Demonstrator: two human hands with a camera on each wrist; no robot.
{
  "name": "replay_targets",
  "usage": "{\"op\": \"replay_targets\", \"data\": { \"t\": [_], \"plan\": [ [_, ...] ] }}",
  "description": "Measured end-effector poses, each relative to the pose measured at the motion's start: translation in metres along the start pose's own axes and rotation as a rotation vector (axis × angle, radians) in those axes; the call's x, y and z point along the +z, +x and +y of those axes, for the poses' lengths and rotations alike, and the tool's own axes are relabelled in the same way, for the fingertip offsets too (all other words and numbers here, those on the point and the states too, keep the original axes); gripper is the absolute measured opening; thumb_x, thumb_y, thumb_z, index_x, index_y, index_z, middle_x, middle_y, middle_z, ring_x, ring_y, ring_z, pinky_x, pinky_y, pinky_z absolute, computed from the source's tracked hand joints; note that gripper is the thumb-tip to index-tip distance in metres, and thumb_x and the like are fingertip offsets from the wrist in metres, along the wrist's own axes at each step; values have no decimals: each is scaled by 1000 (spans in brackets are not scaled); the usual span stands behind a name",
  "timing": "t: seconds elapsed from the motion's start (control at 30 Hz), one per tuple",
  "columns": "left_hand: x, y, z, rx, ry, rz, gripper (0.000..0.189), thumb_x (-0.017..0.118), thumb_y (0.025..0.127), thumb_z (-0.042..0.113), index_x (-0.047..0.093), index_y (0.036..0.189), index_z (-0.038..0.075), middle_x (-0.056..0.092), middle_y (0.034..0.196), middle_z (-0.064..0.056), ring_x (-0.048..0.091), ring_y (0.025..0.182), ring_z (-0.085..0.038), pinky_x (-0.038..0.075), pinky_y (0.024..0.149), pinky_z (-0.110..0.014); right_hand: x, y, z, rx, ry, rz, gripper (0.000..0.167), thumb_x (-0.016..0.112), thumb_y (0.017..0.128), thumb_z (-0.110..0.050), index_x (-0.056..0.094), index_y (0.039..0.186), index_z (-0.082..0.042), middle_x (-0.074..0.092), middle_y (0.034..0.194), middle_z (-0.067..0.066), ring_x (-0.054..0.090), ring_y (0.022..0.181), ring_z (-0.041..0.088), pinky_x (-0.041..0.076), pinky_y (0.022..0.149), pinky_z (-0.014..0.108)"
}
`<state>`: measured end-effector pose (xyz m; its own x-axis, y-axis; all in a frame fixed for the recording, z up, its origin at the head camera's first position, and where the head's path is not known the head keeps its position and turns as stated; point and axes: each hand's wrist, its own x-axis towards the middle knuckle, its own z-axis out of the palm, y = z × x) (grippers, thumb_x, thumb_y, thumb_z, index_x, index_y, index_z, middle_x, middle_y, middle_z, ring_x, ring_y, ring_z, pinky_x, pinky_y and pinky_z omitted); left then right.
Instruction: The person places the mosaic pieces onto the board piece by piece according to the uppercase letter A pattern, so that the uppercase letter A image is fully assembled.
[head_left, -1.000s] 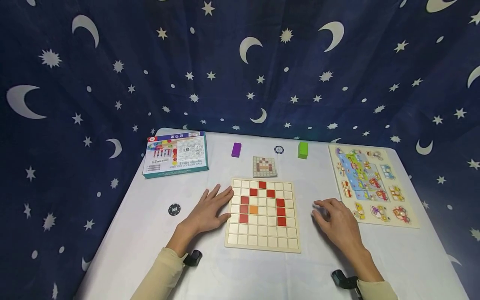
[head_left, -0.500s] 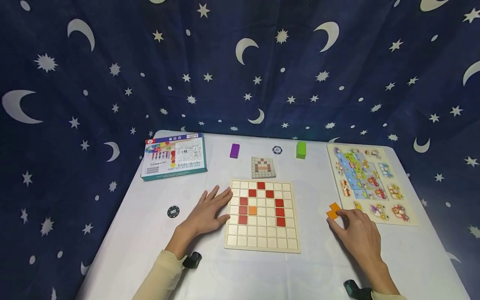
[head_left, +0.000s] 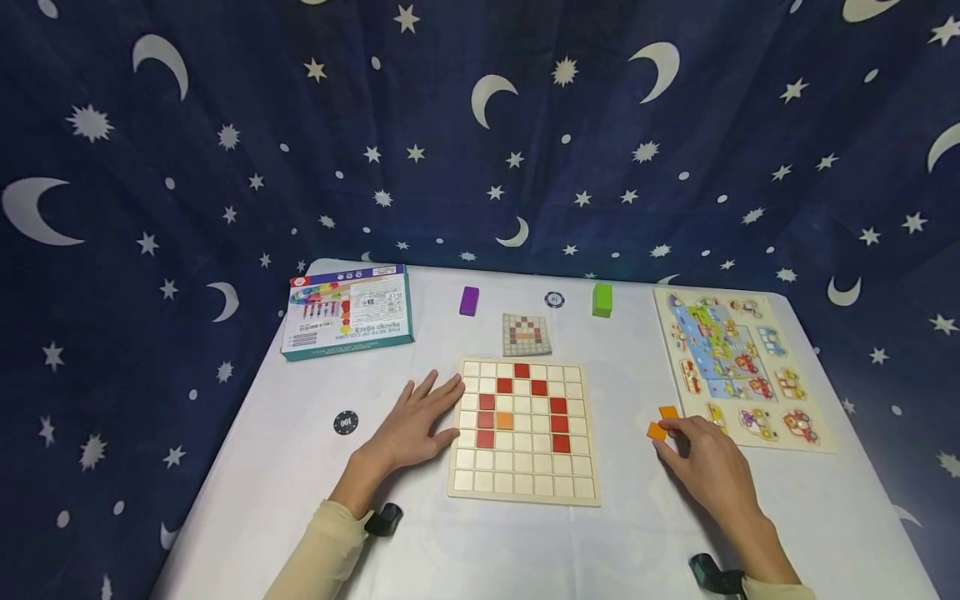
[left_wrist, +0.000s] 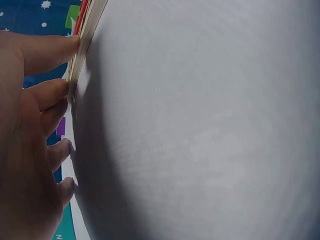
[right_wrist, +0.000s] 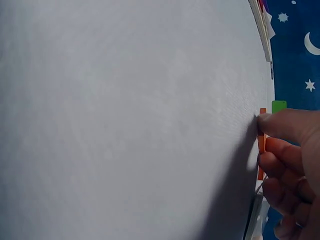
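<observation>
A cream wooden grid board [head_left: 525, 492] carries several red tiles [head_left: 559, 423] and one orange tile [head_left: 505, 421] in its cells. My left hand [head_left: 408, 425] lies spread at the board's left edge, fingertips and thumb touching it. In the left wrist view, the left thumb and fingers [left_wrist: 47, 95] meet the board's side. To the right of the board, my right hand [head_left: 708, 467] pinches a loose orange square tile [head_left: 656, 431] between thumb and fingers, low over the table. A second loose orange tile [head_left: 668, 412] lies just beyond it, near the fingertips.
A pattern card [head_left: 527, 334] lies behind the board. Further back are a purple block [head_left: 469, 301], a poker chip [head_left: 554, 300] and a green block [head_left: 602, 300]. A bead-game box [head_left: 348, 312] and a black chip [head_left: 346, 422] are left; a picture puzzle [head_left: 806, 396] is right.
My right hand has moved right, from beside the board to the loose orange tiles. The nearer tile has slid slightly left, apart from the other. My left hand stays put.
</observation>
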<state>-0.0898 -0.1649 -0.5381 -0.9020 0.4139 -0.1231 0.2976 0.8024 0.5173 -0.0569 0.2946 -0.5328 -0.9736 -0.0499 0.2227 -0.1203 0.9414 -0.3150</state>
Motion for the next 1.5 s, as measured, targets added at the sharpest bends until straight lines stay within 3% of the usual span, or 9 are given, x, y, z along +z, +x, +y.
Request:
{"op": "replay_targets", "data": {
  "t": [0.2,0.6,0.77,0.83,1.0,1.13,1.3,1.5],
  "plan": [
    [-1,0,0,-10,-2,-6,75,65,101,36,37,167,18,30,178,2,15,169,-35,10,136,-66,-1,3,0,-30,12,-35,33,91,82,-21,81,110,-8,78,105,13,74,98,39,59,78,59],
    [-1,0,-1,9,-5,-1,74,64,101,37,37,167,18,30,178,1,15,169,-36,10,135,-67,1,15,-15,-107,-2,-34,31,92,79,-22,80,103,-9,76,94,5,69,82,25,55,70,45],
    [-1,1,0,11,-9,-1,74,64,101,36,37,167,17,31,177,1,14,169,-36,10,135,-67,7,27,-45,-140,23,-82,29,91,81,-23,80,105,-10,76,96,4,63,80,18,50,69,38],
    [-1,0,0,11,-9,-2,74,64,101,36,37,167,17,31,177,1,14,169,-36,10,135,-67,12,32,-62,-161,30,-104,29,90,82,-23,80,106,-11,76,97,4,64,84,19,52,73,41],
    [-2,0,-1,7,-7,-5,74,64,101,36,37,167,18,30,178,2,14,169,-36,10,136,-67,26,39,-103,-252,38,-145,31,89,83,-25,79,108,-11,75,99,2,64,88,19,55,80,43],
    [-3,1,-1,5,-5,-2,74,64,101,36,37,167,18,31,177,2,15,169,-36,11,136,-67,35,44,-128,-320,45,-147,30,89,82,-24,79,107,-12,72,95,-1,60,84,15,54,78,39],
    [-2,1,0,5,-3,5,74,65,100,35,38,167,18,32,177,1,16,169,-36,11,135,-67,47,49,-147,-358,60,-159,25,89,83,-26,78,101,-14,70,91,-3,59,81,14,55,80,39],
    [-2,0,0,1,-7,4,74,66,100,35,38,167,18,31,177,1,16,169,-36,11,135,-67,55,51,-158,-373,63,-221,23,86,86,-26,79,105,-15,74,101,-2,67,93,20,59,86,41]
  ]
}}
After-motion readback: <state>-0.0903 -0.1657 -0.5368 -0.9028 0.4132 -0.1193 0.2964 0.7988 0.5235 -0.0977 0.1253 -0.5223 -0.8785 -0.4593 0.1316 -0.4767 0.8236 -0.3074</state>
